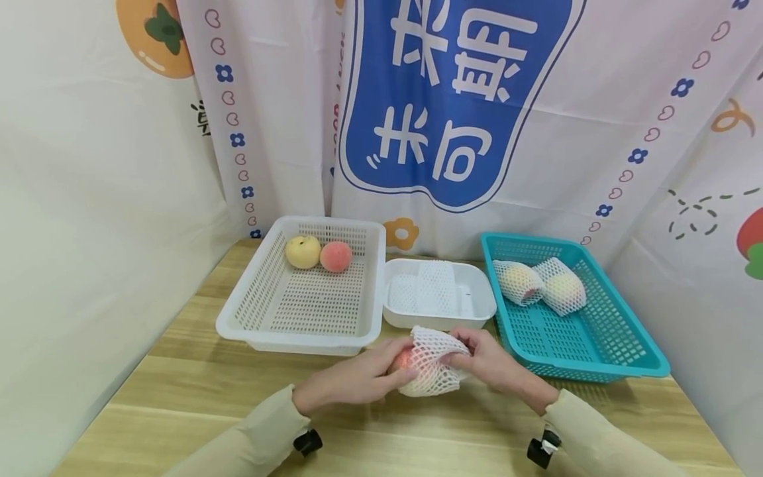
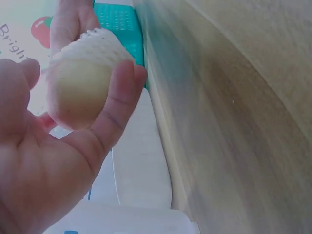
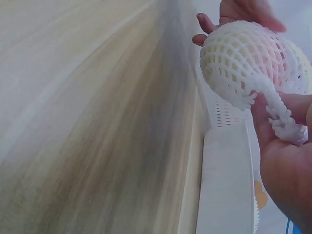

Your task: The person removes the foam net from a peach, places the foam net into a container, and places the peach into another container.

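A peach, yellow with a red blush, sits partly inside a white foam net sleeve above the table, in front of the small white tub. My left hand holds the peach by its bare end, thumb on one side and fingers on the other. At the opposite end my right hand pinches the net's edge. In the right wrist view a bunched strip of the foam net lies between the right thumb and fingers. The mesh covers much of the fruit.
A white basket at left holds a yellow peach and a red peach. Spare foam nets lie in the white tub. At right, a teal basket contains two netted peaches. Printed curtains hang behind.
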Demonstrator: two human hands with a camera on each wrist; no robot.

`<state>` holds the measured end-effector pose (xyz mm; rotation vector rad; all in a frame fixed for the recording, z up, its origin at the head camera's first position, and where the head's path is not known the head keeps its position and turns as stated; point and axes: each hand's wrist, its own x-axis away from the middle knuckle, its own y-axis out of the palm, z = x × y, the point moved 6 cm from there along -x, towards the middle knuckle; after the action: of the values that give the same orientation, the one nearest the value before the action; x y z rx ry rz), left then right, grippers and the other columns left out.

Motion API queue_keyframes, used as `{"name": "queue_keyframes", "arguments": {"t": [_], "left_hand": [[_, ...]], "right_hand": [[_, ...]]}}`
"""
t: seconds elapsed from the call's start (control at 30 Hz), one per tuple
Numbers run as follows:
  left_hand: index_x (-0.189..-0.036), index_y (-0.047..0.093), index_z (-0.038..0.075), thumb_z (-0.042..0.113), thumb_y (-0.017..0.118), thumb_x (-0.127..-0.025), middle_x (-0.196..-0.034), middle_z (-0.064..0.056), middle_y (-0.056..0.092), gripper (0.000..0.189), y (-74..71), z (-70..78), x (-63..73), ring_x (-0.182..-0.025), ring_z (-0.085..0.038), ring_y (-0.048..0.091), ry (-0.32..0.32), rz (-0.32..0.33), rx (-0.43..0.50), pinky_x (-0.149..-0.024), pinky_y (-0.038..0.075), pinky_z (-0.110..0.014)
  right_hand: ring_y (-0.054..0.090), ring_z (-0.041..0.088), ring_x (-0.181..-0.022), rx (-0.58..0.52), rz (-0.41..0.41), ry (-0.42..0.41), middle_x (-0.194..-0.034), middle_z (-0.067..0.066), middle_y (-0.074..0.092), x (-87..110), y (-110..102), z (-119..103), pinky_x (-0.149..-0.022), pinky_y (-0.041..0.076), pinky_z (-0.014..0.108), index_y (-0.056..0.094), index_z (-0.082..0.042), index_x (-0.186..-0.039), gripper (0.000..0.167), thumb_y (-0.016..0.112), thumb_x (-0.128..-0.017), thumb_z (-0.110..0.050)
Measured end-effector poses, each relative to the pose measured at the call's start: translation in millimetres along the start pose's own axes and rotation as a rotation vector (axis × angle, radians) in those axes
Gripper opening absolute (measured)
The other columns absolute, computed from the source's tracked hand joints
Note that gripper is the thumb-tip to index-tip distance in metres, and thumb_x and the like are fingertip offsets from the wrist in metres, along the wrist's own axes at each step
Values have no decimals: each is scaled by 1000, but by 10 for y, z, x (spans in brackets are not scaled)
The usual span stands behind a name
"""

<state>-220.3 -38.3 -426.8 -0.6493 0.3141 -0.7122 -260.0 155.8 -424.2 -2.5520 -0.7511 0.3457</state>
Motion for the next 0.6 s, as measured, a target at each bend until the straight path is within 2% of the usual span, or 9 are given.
{"name": "queue_keyframes", "arguments": {"t": [0.07, 0.1, 0.17, 0.33, 0.4, 0.47, 0.53, 0.6], "left_hand": [[-146, 33, 27, 47, 45, -102, -117, -4, 50, 51, -2, -3, -2, -71, -19, 65, 2, -4, 79, -56, 56, -26], [-146, 33, 28, 46, 46, -102, -115, -4, 50, 49, 1, -6, 0, -71, -22, 65, -3, -8, 109, -53, 56, -28], [-146, 33, 28, 45, 49, -100, -116, -5, 50, 51, 2, -10, 8, -73, -23, 66, -17, -11, 132, -53, 57, -30], [-149, 31, 31, 48, 59, -95, -119, -5, 50, 63, -9, -3, 22, -67, -22, 66, -31, -12, 144, -52, 57, -31], [-149, 30, 33, 51, 61, -93, -122, -4, 50, 67, -28, 8, 21, -73, -19, 66, -21, 1, 118, -57, 57, -29], [-149, 31, 32, 53, 62, -91, -124, -1, 51, 69, -49, 13, 24, -85, -13, 64, -10, 19, 78, -68, 57, -26], [-146, 35, 29, 54, 62, -91, -123, 2, 52, 67, -67, 14, 29, -96, -8, 58, 5, 36, 32, -79, 54, -24], [-140, 41, 25, 55, 61, -91, -117, 4, 53, 61, -78, 10, 39, -99, -5, 54, 22, 49, -10, -84, 49, -22]], "right_hand": [[55, 4, -69, -27, -17, 1, -81, 2, 59, 6, 1, -8, -58, 47, 20, 62, -4, -95, 13, 71, -88, -10], [55, 4, -70, -40, -26, 2, -82, 2, 59, 9, 3, -10, -58, 47, 20, 62, -3, -95, 13, 71, -88, -10], [55, 4, -71, -62, -43, 3, -83, 1, 58, 14, 10, -12, -60, 47, 20, 61, -2, -96, 14, 70, -88, -8], [59, 6, -80, -140, -74, 13, -92, 2, 63, 4, 23, -47, -68, 53, 21, 58, 1, -106, 14, 62, -93, -4], [61, 6, -83, -175, -79, 14, -96, 3, 65, -5, 27, -76, -72, 54, 22, 57, 2, -109, 16, 58, -94, -3], [61, 7, -85, -208, -84, 18, -98, 4, 64, -11, 34, -101, -73, 54, 22, 55, 4, -111, 17, 57, -95, -3], [60, 7, -85, -211, -92, 26, -100, 5, 63, -5, 46, -120, -74, 54, 22, 55, 5, -111, 18, 56, -96, -4], [60, 8, -85, -186, -110, 37, -100, 7, 62, 4, 58, -143, -73, 54, 22, 55, 4, -111, 18, 57, -97, -6]]}}
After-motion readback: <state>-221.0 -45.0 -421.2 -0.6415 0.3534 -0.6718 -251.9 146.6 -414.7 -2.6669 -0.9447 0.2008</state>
